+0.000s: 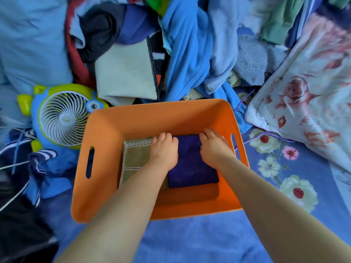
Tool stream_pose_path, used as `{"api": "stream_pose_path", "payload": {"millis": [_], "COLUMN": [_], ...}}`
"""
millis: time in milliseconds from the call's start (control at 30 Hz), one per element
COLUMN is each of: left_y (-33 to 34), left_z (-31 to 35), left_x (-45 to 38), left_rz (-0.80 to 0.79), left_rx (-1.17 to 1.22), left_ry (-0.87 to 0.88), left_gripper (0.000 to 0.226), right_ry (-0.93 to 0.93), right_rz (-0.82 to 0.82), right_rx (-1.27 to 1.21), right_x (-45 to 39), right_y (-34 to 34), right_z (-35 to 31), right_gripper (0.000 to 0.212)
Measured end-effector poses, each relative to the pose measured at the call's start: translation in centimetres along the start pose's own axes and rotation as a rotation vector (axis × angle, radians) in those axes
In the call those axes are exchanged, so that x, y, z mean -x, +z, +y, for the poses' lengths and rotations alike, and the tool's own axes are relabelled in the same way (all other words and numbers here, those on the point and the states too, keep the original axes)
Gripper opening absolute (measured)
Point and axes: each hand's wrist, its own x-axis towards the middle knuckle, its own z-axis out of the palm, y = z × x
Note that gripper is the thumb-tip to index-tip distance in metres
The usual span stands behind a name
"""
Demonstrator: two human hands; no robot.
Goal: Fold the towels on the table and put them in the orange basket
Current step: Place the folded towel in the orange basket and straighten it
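Note:
An orange basket (106, 130) with slot handles sits on a blue flowered sheet. Inside it lie two folded towels side by side: a tan one (134, 158) on the left and a dark purple one (191, 164) on the right. Both my hands reach down into the basket. My left hand (164, 149) rests on the purple towel's left edge, its fingers curled over the far end. My right hand (213, 147) grips the towel's far right corner, against the basket wall.
A pile of unfolded cloth fills the far side: a bright blue towel (186, 54), a cream mat (125, 73), dark garments (100, 31). A small blue-green fan (62, 116) stands left of the basket. A flowered quilt (307, 92) lies at right.

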Motion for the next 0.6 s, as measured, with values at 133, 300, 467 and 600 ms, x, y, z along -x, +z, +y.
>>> {"api": "stream_pose_path", "payload": {"millis": [133, 300, 467, 600], "left_y": [-6.3, -14.0, -20.4, -23.9], "left_z": [0.6, 1.9, 3.7, 5.8], "left_x": [5.2, 13.0, 21.5, 28.2], "left_rz": [0.094, 0.226, 0.333, 0.383], "left_rx": [-0.036, -0.052, -0.054, -0.062], "left_ry": [-0.099, -0.099, -0.021, 0.092], "left_gripper": [0.027, 0.025, 0.027, 0.028], "right_ry": [-0.106, -0.165, -0.119, -0.026], "right_rz": [0.135, 0.279, 0.391, 0.471], "right_rx": [0.002, 0.016, 0.04, 0.071], "right_x": [5.7, 14.8, 24.6, 33.0], "right_y": [-5.3, -11.2, -16.1, -19.0], "right_z": [-1.4, -3.1, -4.3, -5.6], "right_gripper": [0.033, 0.026, 0.034, 0.039]}}
